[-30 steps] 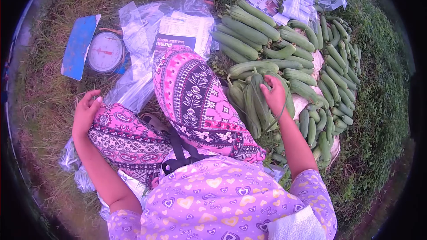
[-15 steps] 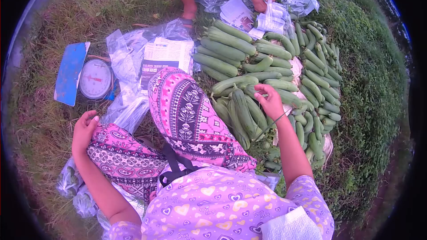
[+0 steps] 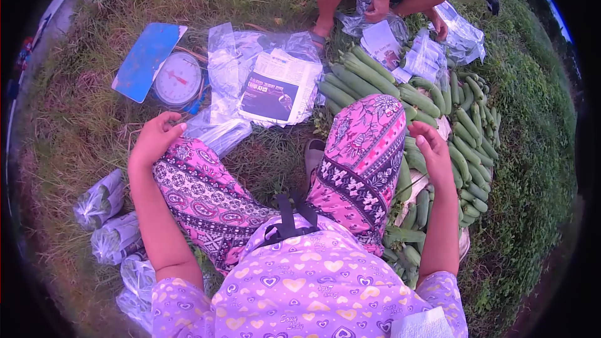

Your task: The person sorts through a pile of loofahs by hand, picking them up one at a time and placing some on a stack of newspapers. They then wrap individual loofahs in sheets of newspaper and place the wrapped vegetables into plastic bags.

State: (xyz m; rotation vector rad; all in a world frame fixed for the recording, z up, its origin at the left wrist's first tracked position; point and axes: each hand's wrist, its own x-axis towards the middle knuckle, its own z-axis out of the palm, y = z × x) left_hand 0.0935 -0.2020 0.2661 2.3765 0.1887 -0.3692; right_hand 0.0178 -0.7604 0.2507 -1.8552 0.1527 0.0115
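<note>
My left hand (image 3: pixel 153 141) hangs above my left knee, its fingers loosely bent and apart, holding nothing. My right hand (image 3: pixel 432 151) is raised beside my right knee with thumb and fingers apart, and no object shows in it. Below and around it lies a big pile of long green cucumber-like gourds (image 3: pixel 466 147). More gourds (image 3: pixel 366 78) lie in a row past my right knee, which hides part of them. Between my knees and the other person, sheets of newspaper (image 3: pixel 278 91) rest on clear plastic bags (image 3: pixel 222 75).
A dial scale (image 3: pixel 178 79) with a blue plate (image 3: pixel 147 62) lies on the grass at left. Filled plastic bags (image 3: pixel 116 238) line my left side. Across from me a person squats, one hand (image 3: pixel 440 27) near a wrapped bundle (image 3: pixel 426 56). Dense green plants (image 3: pixel 532 119) grow at right.
My view and body have turned to the right. My right hand has moved away from the nearer gourds and up beside my knee. The other person's hands have come off the wrapped bundle.
</note>
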